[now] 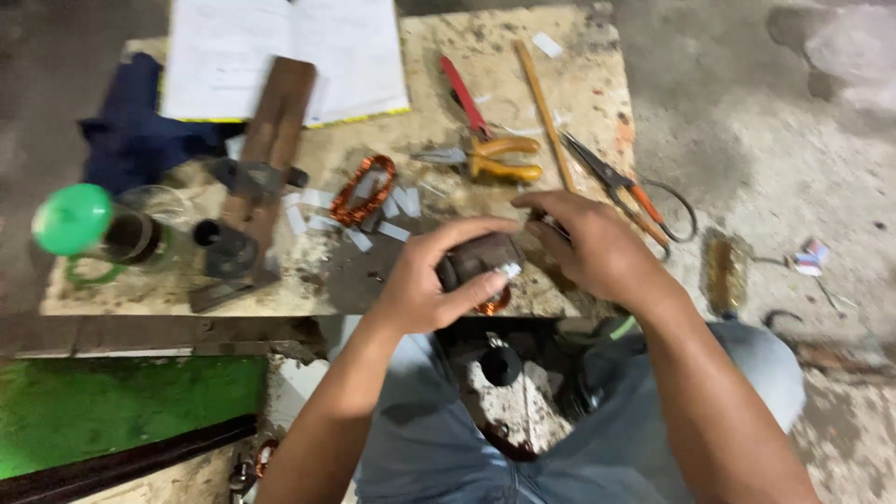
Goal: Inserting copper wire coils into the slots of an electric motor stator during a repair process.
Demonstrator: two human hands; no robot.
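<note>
A small dark, blocky motor part (481, 257) is held just above the near edge of the surface, right of its middle. It is tilted, dull brown-black, with copper wire winding (495, 303) showing at its lower end and a small white paper strip (509, 271) against its side.

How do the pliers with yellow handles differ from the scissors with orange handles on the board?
The pliers lie near the middle of the board, while the scissors lie at its right edge, one handle loop past it. The pliers point left, nearly level; the scissors lie slanted, blades toward the upper left. The pliers have thick yellow grips; the scissors have thin orange-wrapped handles ending in wire loops. Both lie flat, untouched by either hand.
</note>
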